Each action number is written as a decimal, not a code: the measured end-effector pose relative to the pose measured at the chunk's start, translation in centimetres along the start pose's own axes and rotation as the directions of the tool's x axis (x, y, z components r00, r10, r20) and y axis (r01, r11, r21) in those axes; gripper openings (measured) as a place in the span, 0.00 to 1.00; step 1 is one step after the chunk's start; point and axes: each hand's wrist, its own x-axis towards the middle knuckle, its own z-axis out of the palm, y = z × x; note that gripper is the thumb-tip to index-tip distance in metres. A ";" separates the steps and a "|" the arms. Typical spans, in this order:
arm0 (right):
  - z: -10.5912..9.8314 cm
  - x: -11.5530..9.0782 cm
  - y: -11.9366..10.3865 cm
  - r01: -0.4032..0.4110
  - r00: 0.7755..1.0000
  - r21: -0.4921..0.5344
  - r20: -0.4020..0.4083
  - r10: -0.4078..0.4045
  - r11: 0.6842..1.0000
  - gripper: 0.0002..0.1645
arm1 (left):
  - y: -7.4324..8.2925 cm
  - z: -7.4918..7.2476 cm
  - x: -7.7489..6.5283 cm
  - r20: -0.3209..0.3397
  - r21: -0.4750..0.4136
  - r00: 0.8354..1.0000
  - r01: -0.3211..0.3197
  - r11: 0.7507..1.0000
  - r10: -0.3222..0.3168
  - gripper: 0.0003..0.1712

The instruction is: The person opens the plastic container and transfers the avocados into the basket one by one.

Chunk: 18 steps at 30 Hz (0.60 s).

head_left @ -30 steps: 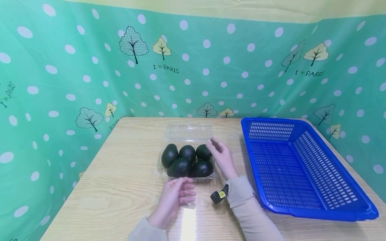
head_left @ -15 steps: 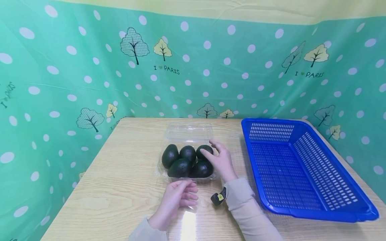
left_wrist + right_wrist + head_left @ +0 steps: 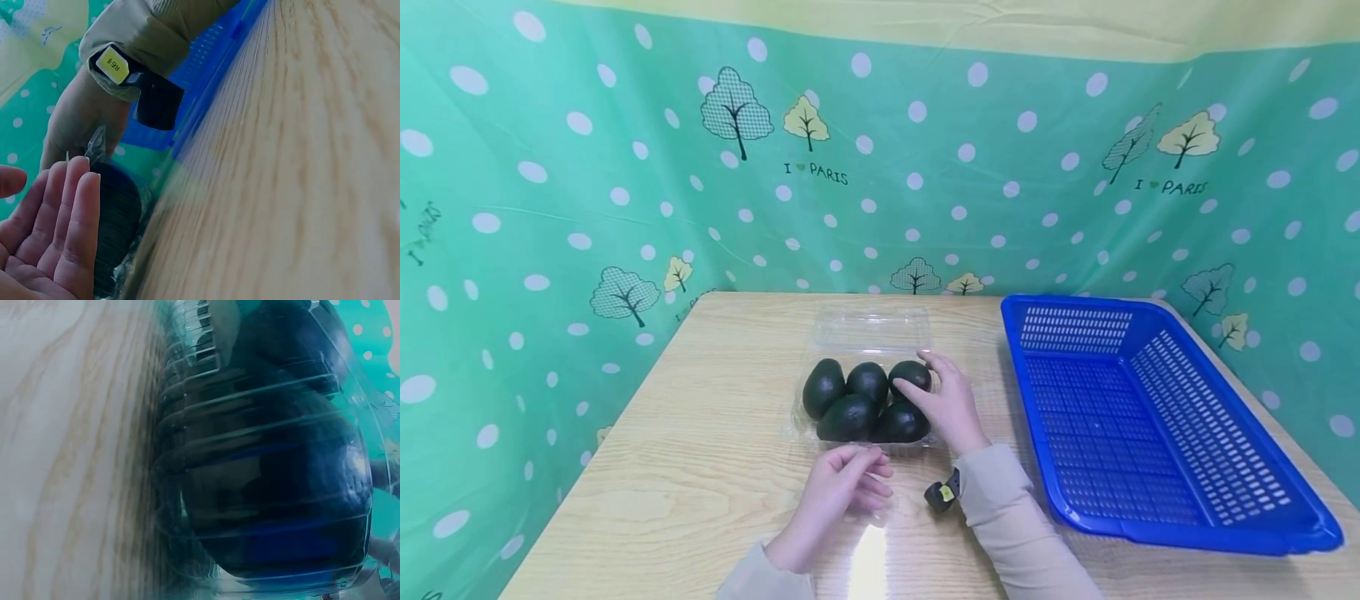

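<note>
Several dark green avocados sit in a clear plastic clamshell box (image 3: 797, 421), whose lid (image 3: 871, 327) lies folded back behind them. At the back right corner, my right hand (image 3: 951, 404) has its thumb and fingers around one avocado (image 3: 910, 372), which still rests in the box. My left hand (image 3: 835, 487) is by the box's front edge, fingers loosely bent and holding nothing. In the left wrist view, the left fingers (image 3: 78, 231) stand extended beside a dark avocado (image 3: 119, 215). The right wrist view looks through the box's ribbed wall at a large avocado (image 3: 287, 487).
A big blue perforated basket (image 3: 1045, 467) stands on the right of the wooden table (image 3: 677, 450), with nothing seen inside. A green dotted curtain (image 3: 850, 225) hangs behind and to the left. A black strap camera (image 3: 942, 495) is on the right wrist.
My right hand has come from the box's right edge onto the back right avocado, its thumb moving left over it. The left hand has drifted slightly down, away from the box front.
</note>
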 end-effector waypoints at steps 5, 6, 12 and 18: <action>0.1 0.1 0.0 0.018 1.000 -0.043 -0.006 -0.018 0.999 0.39 | 0.5 -0.4 0.0 0.058 0.065 0.995 -0.091 0.994 0.087 0.21; 0.1 0.1 0.1 0.018 1.000 -0.048 -0.006 -0.018 0.999 0.39 | 0.7 -0.6 -0.1 0.067 0.078 0.992 -0.114 0.990 0.108 0.21; 0.3 0.3 0.2 0.030 1.000 -0.076 -0.004 -0.031 0.997 0.40 | 1.8 -2.0 -0.2 0.054 0.119 0.962 -0.272 0.955 0.267 0.19; 0.6 0.3 0.3 0.107 0.994 -0.168 -0.015 -0.111 0.980 0.40 | 2.5 -3.4 -0.2 -0.001 0.126 0.917 -0.396 0.909 0.400 0.18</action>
